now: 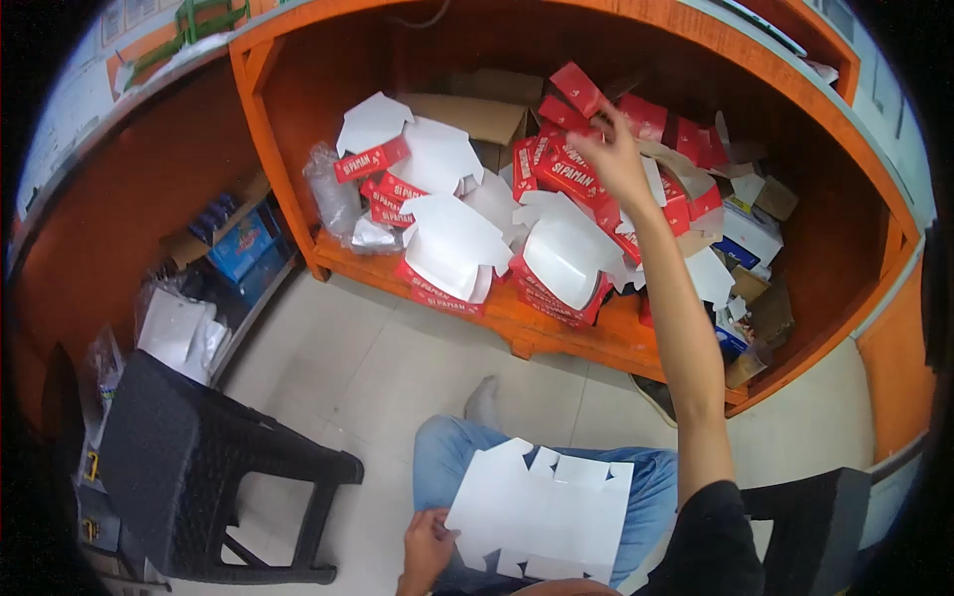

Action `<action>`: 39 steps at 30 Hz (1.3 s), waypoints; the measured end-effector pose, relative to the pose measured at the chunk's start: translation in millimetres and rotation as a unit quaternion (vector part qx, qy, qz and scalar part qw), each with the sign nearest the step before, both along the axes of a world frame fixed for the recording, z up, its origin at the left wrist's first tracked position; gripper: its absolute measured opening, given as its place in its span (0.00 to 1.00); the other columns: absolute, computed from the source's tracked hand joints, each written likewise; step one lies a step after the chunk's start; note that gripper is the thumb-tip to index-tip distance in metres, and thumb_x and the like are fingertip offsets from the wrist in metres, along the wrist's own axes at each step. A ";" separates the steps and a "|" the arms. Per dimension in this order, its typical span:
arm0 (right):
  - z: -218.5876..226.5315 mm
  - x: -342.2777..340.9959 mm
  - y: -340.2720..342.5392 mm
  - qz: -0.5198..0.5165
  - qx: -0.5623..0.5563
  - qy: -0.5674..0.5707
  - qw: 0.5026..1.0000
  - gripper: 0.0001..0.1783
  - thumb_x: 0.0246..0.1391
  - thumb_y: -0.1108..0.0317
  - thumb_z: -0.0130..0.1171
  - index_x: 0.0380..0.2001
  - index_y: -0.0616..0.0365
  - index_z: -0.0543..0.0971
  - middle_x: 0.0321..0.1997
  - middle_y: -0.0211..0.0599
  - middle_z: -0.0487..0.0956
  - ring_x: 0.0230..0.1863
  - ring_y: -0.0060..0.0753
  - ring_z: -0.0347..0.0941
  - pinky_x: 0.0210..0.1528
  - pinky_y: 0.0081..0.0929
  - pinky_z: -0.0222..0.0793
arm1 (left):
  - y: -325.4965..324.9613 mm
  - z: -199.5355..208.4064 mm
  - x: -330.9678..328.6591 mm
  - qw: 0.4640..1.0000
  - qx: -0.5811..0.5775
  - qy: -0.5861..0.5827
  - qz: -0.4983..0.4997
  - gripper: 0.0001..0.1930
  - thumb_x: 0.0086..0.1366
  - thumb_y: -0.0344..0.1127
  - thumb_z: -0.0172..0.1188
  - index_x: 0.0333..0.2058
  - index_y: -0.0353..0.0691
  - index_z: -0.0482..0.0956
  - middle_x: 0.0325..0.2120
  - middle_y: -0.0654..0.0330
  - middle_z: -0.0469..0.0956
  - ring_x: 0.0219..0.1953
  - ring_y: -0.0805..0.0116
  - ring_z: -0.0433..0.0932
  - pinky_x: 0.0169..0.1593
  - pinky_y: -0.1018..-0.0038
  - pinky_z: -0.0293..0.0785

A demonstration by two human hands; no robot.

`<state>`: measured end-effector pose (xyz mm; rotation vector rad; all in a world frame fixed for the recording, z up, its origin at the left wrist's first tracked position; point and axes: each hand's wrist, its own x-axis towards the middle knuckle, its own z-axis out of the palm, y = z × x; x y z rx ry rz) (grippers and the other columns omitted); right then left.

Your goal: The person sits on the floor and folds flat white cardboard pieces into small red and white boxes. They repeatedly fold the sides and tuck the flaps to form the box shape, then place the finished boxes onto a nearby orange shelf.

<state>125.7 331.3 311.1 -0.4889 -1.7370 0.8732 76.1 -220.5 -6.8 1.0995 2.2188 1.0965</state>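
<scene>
At lower centre, the left hand [427, 544] pinches a flat white die-cut cardboard sheet [545, 512] by its left edge, while at upper centre the right hand [611, 154] — grip unclear — meets piled red cardboard boxes [577, 89], which a nudge might topple.

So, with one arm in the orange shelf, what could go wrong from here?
The right hand is at loosely heaped red cardboard boxes, so drawing it back might topple some. The flat white cardboard sheet lies across the blue jeans with only the left hand at one edge; a knee shift could slide it off. The stacked red and white cardboard blanks sit at the front of the orange wooden shelf, near the right arm; a bump may tip them.
</scene>
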 end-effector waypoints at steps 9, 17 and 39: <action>-213.5 156.4 -260.0 0.237 -0.204 -0.325 0.892 0.38 0.58 0.70 0.69 0.70 0.55 0.65 0.61 0.42 0.77 0.56 0.35 0.76 0.59 0.35 0.75 | 22.8 16.6 -12.2 0.997 -0.056 -0.052 -0.007 0.15 0.56 0.27 0.73 0.42 0.35 0.81 0.28 0.54 0.83 0.29 0.61 0.82 0.35 0.65 0.79; -261.2 186.3 -395.9 0.238 -0.108 -0.419 0.869 0.44 0.54 0.54 0.72 0.70 0.51 0.66 0.73 0.52 0.63 0.74 0.60 0.58 0.74 0.51 0.55 | 29.7 42.4 -12.3 0.977 -0.090 0.181 -0.071 0.11 0.60 0.29 0.68 0.41 0.36 0.80 0.29 0.53 0.82 0.38 0.51 0.81 0.44 0.56 0.76; -263.2 250.4 -453.8 0.008 -0.200 -0.312 0.929 0.25 0.50 0.84 0.64 0.53 0.61 0.80 0.56 0.50 0.79 0.58 0.45 0.77 0.58 0.38 0.75 | 65.7 59.9 12.9 0.709 0.202 -0.674 0.049 0.27 0.78 0.52 0.42 0.62 0.35 0.64 0.63 0.48 0.70 0.68 0.53 0.67 0.71 0.52 0.61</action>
